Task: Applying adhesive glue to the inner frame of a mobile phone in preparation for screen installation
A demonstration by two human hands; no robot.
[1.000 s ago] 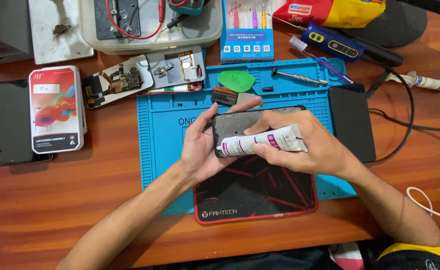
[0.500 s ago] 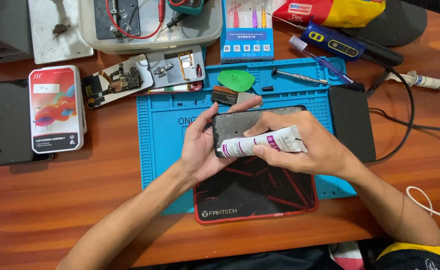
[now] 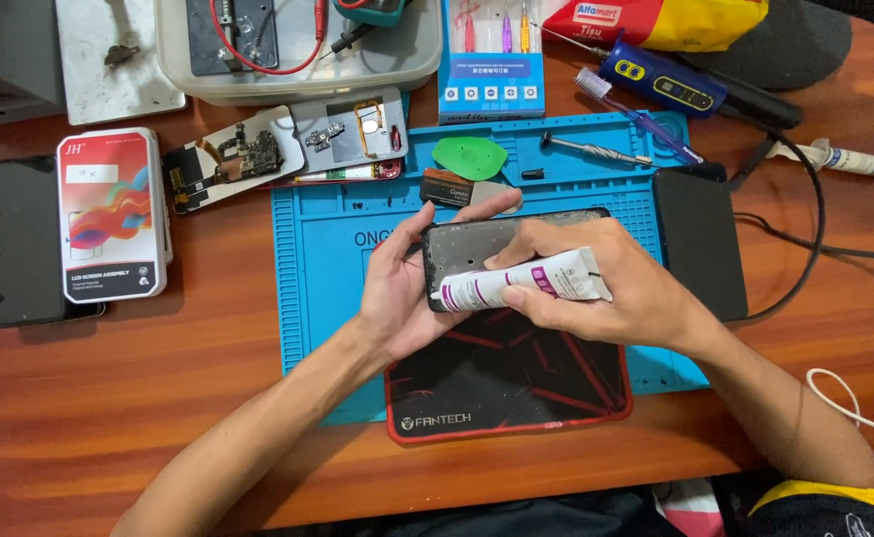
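My left hand (image 3: 402,283) grips the left end of a dark phone frame (image 3: 477,242), held over the blue work mat (image 3: 323,268). A white and purple glue tube (image 3: 522,283) is in my right hand (image 3: 596,283), with its nozzle pointing left along the frame's lower edge. The right part of the frame is hidden behind my right hand. Both hands hover above a black and red pad (image 3: 507,383) lying on the mat.
A phone screen box (image 3: 111,214) and a dark phone (image 3: 21,239) lie at the left. Phone circuit parts (image 3: 233,164), a green pick (image 3: 469,157), a screwdriver (image 3: 596,151) and a black block (image 3: 700,244) are around the mat. A clear tray (image 3: 298,45) and a second tube (image 3: 840,159) are at the back.
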